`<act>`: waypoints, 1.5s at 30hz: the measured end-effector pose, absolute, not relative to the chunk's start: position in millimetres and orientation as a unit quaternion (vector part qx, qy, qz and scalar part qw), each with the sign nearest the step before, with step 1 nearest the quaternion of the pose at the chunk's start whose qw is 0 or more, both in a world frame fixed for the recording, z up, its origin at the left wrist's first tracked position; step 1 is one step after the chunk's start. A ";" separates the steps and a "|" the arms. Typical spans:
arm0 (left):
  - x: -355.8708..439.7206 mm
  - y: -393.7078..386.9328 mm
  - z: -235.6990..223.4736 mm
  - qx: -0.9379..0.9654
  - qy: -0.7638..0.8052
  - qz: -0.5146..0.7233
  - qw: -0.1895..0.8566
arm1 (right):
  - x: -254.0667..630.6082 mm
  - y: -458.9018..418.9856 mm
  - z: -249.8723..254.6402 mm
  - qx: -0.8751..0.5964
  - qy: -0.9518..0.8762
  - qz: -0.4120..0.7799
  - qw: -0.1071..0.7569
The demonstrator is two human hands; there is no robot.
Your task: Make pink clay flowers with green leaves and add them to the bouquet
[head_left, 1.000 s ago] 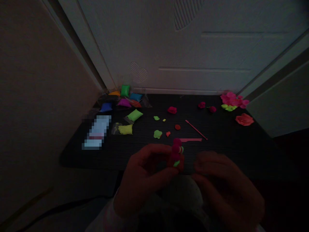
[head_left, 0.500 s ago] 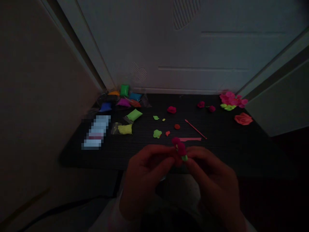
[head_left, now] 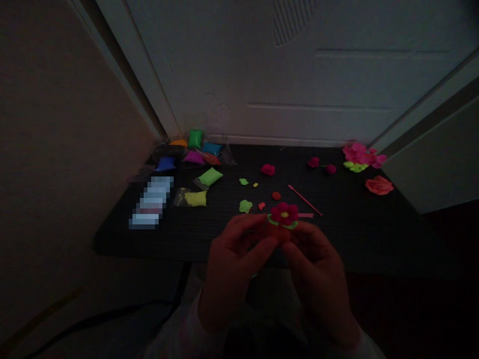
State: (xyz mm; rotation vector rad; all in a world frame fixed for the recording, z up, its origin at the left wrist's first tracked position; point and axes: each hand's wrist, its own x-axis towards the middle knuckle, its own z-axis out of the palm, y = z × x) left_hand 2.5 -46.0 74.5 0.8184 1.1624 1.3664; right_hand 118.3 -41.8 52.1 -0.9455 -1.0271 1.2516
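Observation:
A small clay flower (head_left: 280, 213) with dark pink petals, a yellow centre and green leaves sits on a reddish-orange base. Both hands hold it up over the table's near edge. My left hand (head_left: 239, 259) pinches the base from the left, thumb and fingers closed. From the right, my right hand (head_left: 318, 274) grips the same base with thumb and fingers. Just beyond them on the table, a pink flat tool (head_left: 306, 215) shows partly behind the flower. Close by lie a flat green clay piece (head_left: 245, 206), a small coral bit (head_left: 261, 206) and a red-orange disc (head_left: 276, 196).
On the dark table, clay packets (head_left: 209, 177) lie at the left near a blurred pale rectangle (head_left: 151, 202). A thin pink stick tool (head_left: 305, 199) lies right of centre. Pink clay flowers (head_left: 362, 155) and a coral piece (head_left: 379, 185) rest at the right. A white door (head_left: 232, 60) stands behind.
The clay flower has turned so that its petals and yellow centre now face me. Both hands have shifted slightly and drawn closer together around it.

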 end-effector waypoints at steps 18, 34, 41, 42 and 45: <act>3.0 -44.4 61.9 0.228 0.367 0.596 0.677 | 118.6 -46.8 55.5 -0.413 -0.415 0.548 0.597; 18.5 -46.9 65.1 0.211 0.325 0.620 0.683 | 105.1 -56.2 55.9 -0.493 -0.538 0.329 0.600; 19.5 -49.2 61.7 0.165 0.315 0.621 0.698 | 104.3 -56.5 55.4 -0.492 -0.543 0.319 0.601; 19.3 -49.7 61.6 0.157 0.316 0.622 0.699 | 104.7 -56.4 55.0 -0.493 -0.549 0.319 0.595; 18.2 -51.7 62.0 0.144 0.317 0.625 0.699 | 105.7 -57.5 53.9 -0.484 -0.566 0.315 0.589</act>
